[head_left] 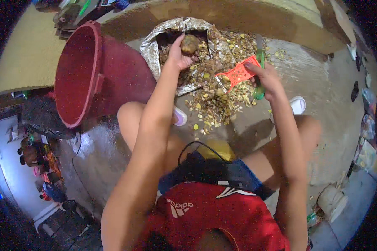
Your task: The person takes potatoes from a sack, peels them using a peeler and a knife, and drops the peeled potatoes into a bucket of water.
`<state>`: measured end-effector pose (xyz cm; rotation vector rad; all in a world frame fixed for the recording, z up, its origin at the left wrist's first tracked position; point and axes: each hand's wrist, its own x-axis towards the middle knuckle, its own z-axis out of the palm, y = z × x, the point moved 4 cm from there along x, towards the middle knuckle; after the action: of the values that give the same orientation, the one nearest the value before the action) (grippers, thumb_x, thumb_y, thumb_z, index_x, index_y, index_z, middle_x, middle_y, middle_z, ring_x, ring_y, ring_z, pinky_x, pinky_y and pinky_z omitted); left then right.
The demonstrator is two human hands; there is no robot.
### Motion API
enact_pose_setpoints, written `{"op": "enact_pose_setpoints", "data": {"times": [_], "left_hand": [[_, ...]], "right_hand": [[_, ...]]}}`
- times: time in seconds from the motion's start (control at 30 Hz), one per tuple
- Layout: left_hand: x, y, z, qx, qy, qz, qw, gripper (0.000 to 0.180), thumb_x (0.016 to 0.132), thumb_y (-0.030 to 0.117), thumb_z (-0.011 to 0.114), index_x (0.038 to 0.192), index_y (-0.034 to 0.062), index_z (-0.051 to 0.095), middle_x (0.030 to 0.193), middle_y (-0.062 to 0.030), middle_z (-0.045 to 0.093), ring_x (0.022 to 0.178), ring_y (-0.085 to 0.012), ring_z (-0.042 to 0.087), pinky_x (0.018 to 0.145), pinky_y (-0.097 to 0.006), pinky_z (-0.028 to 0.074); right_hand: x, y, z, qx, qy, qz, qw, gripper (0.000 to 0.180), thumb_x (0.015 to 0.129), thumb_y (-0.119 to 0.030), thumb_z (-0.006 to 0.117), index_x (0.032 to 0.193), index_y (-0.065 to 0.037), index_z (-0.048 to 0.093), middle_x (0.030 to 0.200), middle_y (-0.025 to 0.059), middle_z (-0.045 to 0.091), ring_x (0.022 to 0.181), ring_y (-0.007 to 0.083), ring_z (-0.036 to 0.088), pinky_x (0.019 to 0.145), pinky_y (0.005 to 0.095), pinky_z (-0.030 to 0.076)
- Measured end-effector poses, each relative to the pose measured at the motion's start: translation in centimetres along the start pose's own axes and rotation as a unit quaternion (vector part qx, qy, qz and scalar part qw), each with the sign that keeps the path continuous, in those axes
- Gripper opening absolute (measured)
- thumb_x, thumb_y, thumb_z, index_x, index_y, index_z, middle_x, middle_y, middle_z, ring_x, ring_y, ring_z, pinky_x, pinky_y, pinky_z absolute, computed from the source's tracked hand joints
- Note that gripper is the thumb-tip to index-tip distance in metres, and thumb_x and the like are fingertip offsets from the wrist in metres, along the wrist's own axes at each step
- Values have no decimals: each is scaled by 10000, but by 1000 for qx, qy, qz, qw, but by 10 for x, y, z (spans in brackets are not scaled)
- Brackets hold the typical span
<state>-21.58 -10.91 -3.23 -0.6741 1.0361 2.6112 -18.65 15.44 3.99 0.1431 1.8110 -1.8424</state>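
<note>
My left hand (pixel 178 54) reaches into an open sack (pixel 153 46) with a shiny lining and grips a brown potato (pixel 189 43) just above its contents. My right hand (pixel 266 77) holds an orange peeler (pixel 238 74) together with a green-handled knife (pixel 259 62) over a heap of peelings (pixel 215 98) on the wet concrete floor. The sack lies ahead of my knees, at the far side of the heap. My bare legs are bent to either side of the peelings.
A large red bucket (pixel 77 69) lies on its side to the left of the sack. White shoes (pixel 298 104) show by my feet. A white container (pixel 333 201) stands at the lower right. A low wall (pixel 222 14) runs behind the sack.
</note>
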Motion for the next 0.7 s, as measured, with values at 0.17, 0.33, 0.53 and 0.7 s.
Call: {"op": "enact_pose_setpoints", "data": {"times": [0.17, 0.33, 0.53, 0.7], "left_hand": [[-70, -42, 35, 10, -38, -23, 999, 272, 807, 243, 452, 981, 35, 480, 880, -118, 564, 698, -235, 568, 538, -333, 494], [-140, -61, 66, 117, -14, 28, 993, 276, 814, 187, 442, 1041, 33, 466, 947, -130, 558, 773, -245, 584, 598, -348, 514], [-161, -77, 64, 80, -64, 28, 994, 284, 802, 169, 459, 1052, 35, 467, 953, -110, 556, 825, -249, 569, 708, -374, 483], [-149, -88, 70, -10, -103, 20, 994, 283, 785, 140, 456, 1042, 22, 474, 1003, -117, 534, 941, -258, 520, 818, -412, 423]], "right_hand": [[-41, 30, -21, 25, 26, -11, 999, 119, 664, -143, 625, 692, -64, 541, 599, 5, 520, 510, 95, 453, 459, 245, 345], [-75, 37, -34, -16, 43, -64, 997, 154, 668, -119, 628, 774, -46, 543, 652, 16, 538, 552, 88, 473, 481, 234, 366], [-98, 37, -32, -145, 99, -61, 983, 204, 669, -167, 648, 805, -42, 562, 668, 31, 548, 571, 104, 484, 513, 250, 380], [-90, 42, -25, -265, 112, -196, 937, 343, 686, -311, 629, 850, -16, 569, 752, 135, 584, 666, 251, 549, 646, 339, 425]]}}
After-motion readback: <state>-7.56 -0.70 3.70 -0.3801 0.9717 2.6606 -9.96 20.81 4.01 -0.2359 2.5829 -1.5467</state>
